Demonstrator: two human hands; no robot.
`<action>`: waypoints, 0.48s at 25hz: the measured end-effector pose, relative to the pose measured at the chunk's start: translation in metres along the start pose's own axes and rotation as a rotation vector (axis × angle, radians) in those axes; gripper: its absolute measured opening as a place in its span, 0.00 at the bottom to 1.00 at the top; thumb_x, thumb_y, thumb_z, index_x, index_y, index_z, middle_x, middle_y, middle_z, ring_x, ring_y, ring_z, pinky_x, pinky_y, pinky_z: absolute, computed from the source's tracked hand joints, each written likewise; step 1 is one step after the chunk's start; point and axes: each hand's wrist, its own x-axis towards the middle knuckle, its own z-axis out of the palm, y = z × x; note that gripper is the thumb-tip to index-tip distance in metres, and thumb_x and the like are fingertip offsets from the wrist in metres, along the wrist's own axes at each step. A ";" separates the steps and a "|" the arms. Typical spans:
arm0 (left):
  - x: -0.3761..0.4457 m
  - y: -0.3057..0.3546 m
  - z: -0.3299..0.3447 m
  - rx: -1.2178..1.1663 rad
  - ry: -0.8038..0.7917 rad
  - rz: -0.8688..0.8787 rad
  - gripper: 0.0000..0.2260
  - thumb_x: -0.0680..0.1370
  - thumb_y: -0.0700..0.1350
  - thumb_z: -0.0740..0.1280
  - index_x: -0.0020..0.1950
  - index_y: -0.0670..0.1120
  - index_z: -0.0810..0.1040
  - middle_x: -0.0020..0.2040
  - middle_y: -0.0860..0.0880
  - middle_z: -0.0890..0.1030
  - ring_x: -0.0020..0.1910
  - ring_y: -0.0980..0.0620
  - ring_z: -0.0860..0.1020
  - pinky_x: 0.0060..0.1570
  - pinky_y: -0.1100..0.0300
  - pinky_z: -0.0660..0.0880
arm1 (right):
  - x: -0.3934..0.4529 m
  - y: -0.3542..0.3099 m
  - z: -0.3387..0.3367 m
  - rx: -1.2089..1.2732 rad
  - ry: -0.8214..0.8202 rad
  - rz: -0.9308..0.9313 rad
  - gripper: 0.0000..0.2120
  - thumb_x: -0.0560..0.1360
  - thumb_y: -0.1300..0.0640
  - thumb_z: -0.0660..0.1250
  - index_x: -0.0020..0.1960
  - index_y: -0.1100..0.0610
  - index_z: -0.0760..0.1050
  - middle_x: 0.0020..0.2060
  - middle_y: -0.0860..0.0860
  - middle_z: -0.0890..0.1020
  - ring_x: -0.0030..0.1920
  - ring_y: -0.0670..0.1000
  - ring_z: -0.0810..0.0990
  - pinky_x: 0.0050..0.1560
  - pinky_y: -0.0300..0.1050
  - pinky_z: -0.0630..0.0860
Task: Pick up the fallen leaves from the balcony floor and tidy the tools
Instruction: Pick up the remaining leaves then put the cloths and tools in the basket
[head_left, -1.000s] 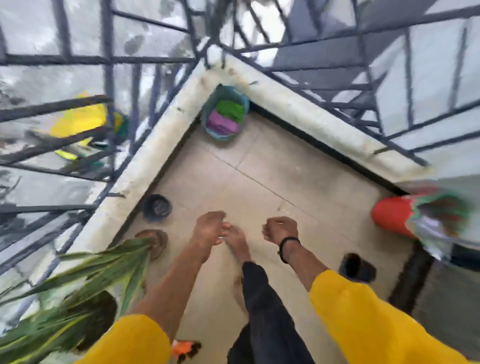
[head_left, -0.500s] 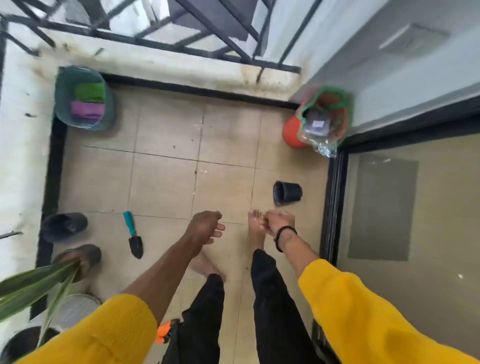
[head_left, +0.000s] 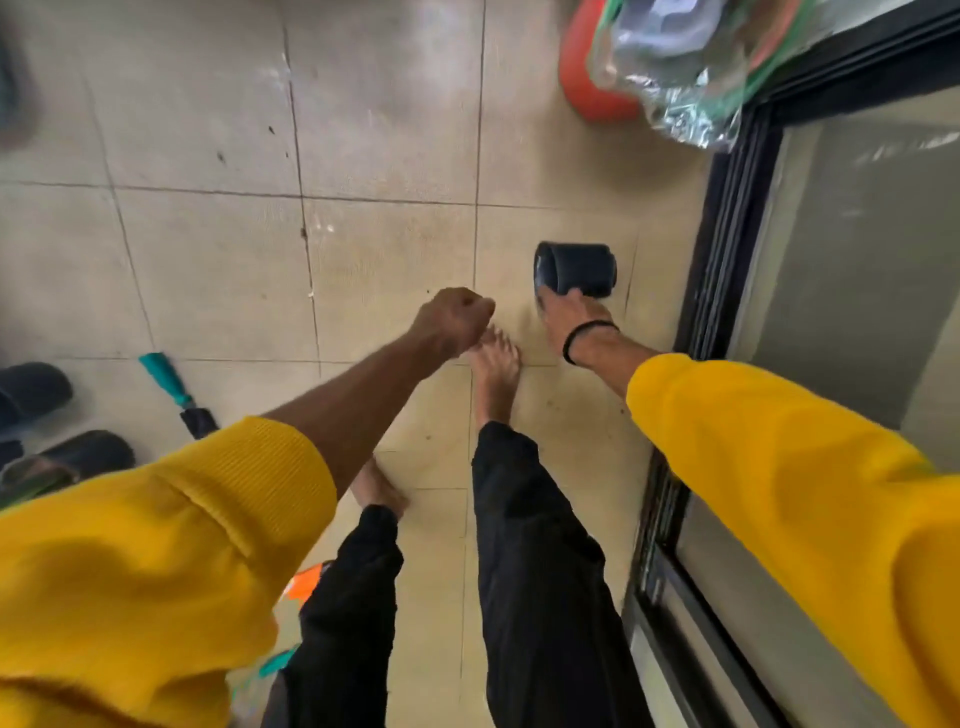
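Observation:
A small black pot (head_left: 576, 267) lies on its side on the beige tiled floor (head_left: 218, 270), near the door frame. My right hand (head_left: 569, 314), with a black band on the wrist, reaches down to it, and its fingers and thumb curl onto the pot's lower edge. My left hand (head_left: 452, 322) hangs curled in a fist over my bare foot; nothing shows in it. A trowel (head_left: 174, 384) with a teal handle lies on the floor at the left, its dark blade partly hidden by my yellow sleeve. No fallen leaves are visible.
An orange pot (head_left: 587, 88) with a crumpled plastic bag (head_left: 675, 73) in it stands at the top right. The black sliding-door frame (head_left: 727, 260) runs down the right side. Two dark pots (head_left: 31, 389) (head_left: 83, 457) lie at the left edge. An orange object (head_left: 306, 582) shows between my legs.
The view has swung down and closer to the floor. My right hand has moved forward and right onto the black pot. The left hand has stayed curled.

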 end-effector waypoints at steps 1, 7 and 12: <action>0.008 -0.007 0.000 -0.001 0.010 -0.009 0.18 0.80 0.52 0.61 0.57 0.40 0.81 0.48 0.41 0.86 0.45 0.41 0.83 0.42 0.57 0.73 | 0.013 0.003 0.003 -0.041 -0.026 0.004 0.22 0.82 0.60 0.55 0.76 0.54 0.62 0.62 0.63 0.74 0.58 0.65 0.79 0.51 0.57 0.78; -0.005 -0.048 -0.031 0.002 0.065 -0.137 0.16 0.83 0.52 0.60 0.63 0.44 0.79 0.49 0.44 0.85 0.48 0.45 0.83 0.41 0.57 0.75 | 0.026 0.020 -0.012 0.063 0.063 0.069 0.15 0.81 0.60 0.57 0.65 0.63 0.73 0.58 0.63 0.80 0.57 0.64 0.80 0.53 0.54 0.79; -0.074 -0.032 -0.062 -0.076 0.144 -0.177 0.15 0.83 0.52 0.62 0.62 0.44 0.79 0.48 0.44 0.86 0.46 0.45 0.84 0.42 0.57 0.75 | -0.050 0.018 -0.080 0.283 0.205 0.075 0.13 0.79 0.50 0.62 0.55 0.58 0.79 0.50 0.61 0.83 0.51 0.63 0.81 0.48 0.51 0.78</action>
